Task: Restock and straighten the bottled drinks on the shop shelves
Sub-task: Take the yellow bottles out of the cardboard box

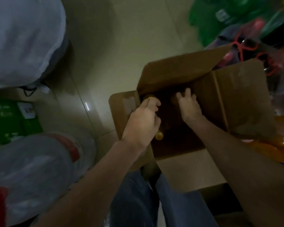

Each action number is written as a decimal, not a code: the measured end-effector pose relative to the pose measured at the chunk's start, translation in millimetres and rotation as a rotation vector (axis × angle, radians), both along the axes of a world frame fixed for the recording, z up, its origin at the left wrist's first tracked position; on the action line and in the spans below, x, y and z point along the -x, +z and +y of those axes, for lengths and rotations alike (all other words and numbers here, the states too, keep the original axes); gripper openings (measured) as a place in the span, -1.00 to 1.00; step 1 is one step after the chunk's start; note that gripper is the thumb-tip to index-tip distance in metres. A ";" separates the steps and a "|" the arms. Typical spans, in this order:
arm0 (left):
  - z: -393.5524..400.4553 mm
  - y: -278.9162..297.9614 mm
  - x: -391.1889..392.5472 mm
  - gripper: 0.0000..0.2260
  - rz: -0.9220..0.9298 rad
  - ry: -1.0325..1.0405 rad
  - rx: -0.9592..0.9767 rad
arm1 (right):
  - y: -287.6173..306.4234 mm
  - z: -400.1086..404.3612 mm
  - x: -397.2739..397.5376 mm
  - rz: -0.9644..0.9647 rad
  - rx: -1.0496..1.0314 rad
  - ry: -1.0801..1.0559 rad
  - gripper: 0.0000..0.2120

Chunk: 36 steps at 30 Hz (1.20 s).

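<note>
An open cardboard box [239, 102] stands on the tiled floor in front of me, its inside dark. My left hand [142, 119] is at the box's left wall, its fingers curled round the top of a bottle with a yellow cap [149, 97]. A second yellow cap [159, 135] shows just below that hand. My right hand [189, 106] reaches down into the middle of the box with fingers spread; what it touches is hidden in the dark.
Large white sacks [23, 40] and a plastic-wrapped bundle [36, 169] crowd the left. A green carton [11, 118] lies between them. Green shrink-wrapped bottle packs [228, 15] and red netting [246, 46] sit at the upper right. Orange packaging [272, 145] lies right of the box.
</note>
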<state>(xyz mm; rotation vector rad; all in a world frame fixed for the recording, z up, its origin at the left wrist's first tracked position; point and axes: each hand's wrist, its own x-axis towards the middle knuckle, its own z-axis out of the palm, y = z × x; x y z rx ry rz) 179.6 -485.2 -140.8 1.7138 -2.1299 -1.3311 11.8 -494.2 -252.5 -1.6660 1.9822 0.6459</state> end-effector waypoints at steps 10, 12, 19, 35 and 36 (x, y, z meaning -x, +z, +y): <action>-17.0 42.1 -9.4 -0.29 0.073 -0.137 -0.387 | 171.9 17.3 -1.2 -0.525 0.261 -0.119 -0.75; -15.3 48.7 -3.5 -0.26 0.150 -0.182 -0.352 | 212.8 14.4 -10.7 -0.632 0.383 -0.070 -0.77; -27.1 67.5 -26.7 -0.31 0.344 0.461 -0.167 | 203.4 -4.0 -15.2 -1.121 0.317 -0.540 -0.76; -41.4 57.2 -41.7 -0.28 0.373 0.545 -0.243 | 34.1 35.2 -58.4 -0.173 -0.367 -0.128 -0.70; -39.1 61.0 -40.2 -0.30 0.339 0.502 -0.249 | 45.7 34.8 -50.8 -0.167 -0.404 -0.139 -0.67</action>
